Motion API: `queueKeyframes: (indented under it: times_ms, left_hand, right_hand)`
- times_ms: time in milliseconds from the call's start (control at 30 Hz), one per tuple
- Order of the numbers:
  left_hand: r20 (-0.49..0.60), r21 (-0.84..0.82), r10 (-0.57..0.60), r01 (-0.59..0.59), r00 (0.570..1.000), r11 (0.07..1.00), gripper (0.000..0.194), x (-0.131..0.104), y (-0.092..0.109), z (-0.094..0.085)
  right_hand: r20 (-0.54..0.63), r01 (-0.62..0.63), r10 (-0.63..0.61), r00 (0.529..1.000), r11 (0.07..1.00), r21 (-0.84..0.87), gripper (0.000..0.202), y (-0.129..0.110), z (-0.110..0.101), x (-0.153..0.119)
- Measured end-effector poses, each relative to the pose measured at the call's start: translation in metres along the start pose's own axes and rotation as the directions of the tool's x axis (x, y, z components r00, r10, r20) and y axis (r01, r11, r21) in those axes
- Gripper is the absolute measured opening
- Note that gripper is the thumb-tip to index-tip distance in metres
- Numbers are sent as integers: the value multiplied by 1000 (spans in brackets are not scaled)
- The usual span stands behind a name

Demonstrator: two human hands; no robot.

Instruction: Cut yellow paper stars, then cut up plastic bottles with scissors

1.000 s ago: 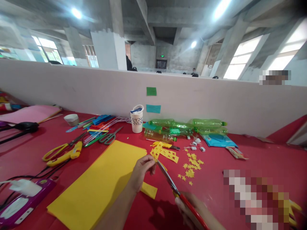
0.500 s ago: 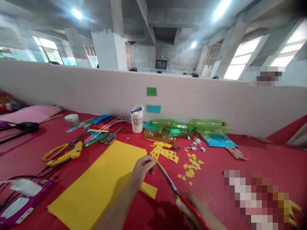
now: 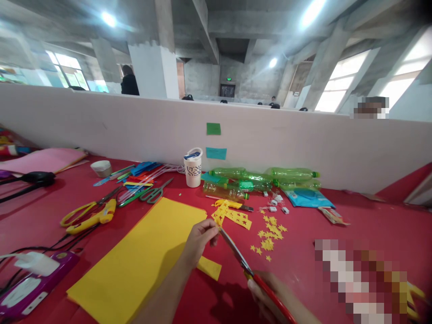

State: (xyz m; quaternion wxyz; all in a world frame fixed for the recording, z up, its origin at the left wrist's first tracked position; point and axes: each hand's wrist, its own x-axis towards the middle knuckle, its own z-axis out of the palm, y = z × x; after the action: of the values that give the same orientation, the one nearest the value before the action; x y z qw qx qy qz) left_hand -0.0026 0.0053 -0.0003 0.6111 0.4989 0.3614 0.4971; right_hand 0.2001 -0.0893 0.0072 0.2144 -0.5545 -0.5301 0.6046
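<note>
My left hand [image 3: 200, 238] is closed in a pinch above the yellow sheets; a small yellow piece [image 3: 219, 228] shows at its fingertips, too small to make out its shape. My right hand [image 3: 270, 294] grips red-handled scissors [image 3: 236, 253], whose blade tips meet the yellow piece. Below my left wrist lies a narrow yellow strip [image 3: 209, 268], partly under the stack of yellow sheets [image 3: 141, 261]. Cut-out yellow stars [image 3: 268, 243] are heaped to the right of the blades. Yellow strips with star-shaped holes [image 3: 239, 218] lie just beyond my fingers.
Green plastic bottles [image 3: 292, 173] and a white cup [image 3: 193, 173] stand along the white partition [image 3: 101, 121]. To the left are a yellow glue gun [image 3: 97, 219], grey-green scissors [image 3: 155, 192] and a purple power strip [image 3: 40, 283] with cables. A blue packet [image 3: 310, 198] lies at the right.
Both hands and the scissors stay almost in place, with only a very slight shift of the scissors. A person in dark clothing has come into view beyond the partition at the left.
</note>
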Motion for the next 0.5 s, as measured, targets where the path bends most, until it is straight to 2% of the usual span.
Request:
queueKeyframes:
  times_ms: [500]
  left_hand:
    - [0,-1,-18,18,1000,1000,16,1,0,-3]
  right_hand:
    - [31,5,-5,1000,1000,-3,52,-5,-3,-1]
